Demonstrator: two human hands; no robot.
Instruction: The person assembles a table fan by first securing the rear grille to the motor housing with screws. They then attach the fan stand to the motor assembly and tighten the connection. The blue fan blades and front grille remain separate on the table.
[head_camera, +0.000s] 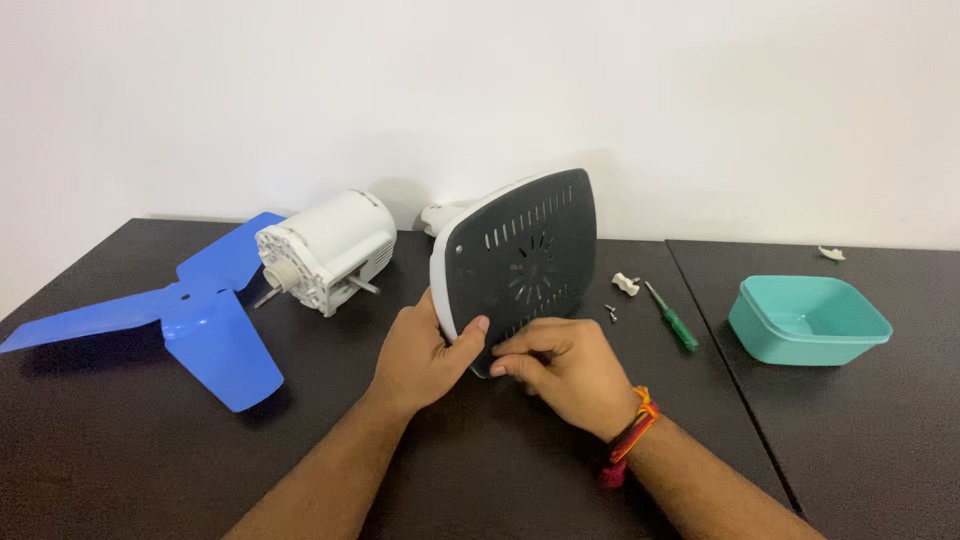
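A fan base (525, 255) stands tipped on its edge on the dark table (120, 450), its dark grey slotted underside facing me inside a white rim. My left hand (420, 350) grips the base's lower left edge, thumb on the grey plate. My right hand (560, 365), with a red and orange thread band at the wrist, has its fingertips pinched against the plate's lower edge; what is between them is hidden. A white fan motor (325, 250) lies to the left, next to a blue three-bladed fan blade (195, 315).
A green-handled screwdriver (672, 317), a small white plastic knob (625, 284) and a small screw (610, 313) lie right of the base. A teal plastic tub (808, 320) sits on the adjoining table, with a white scrap (831, 253) behind it. A white wall stands behind.
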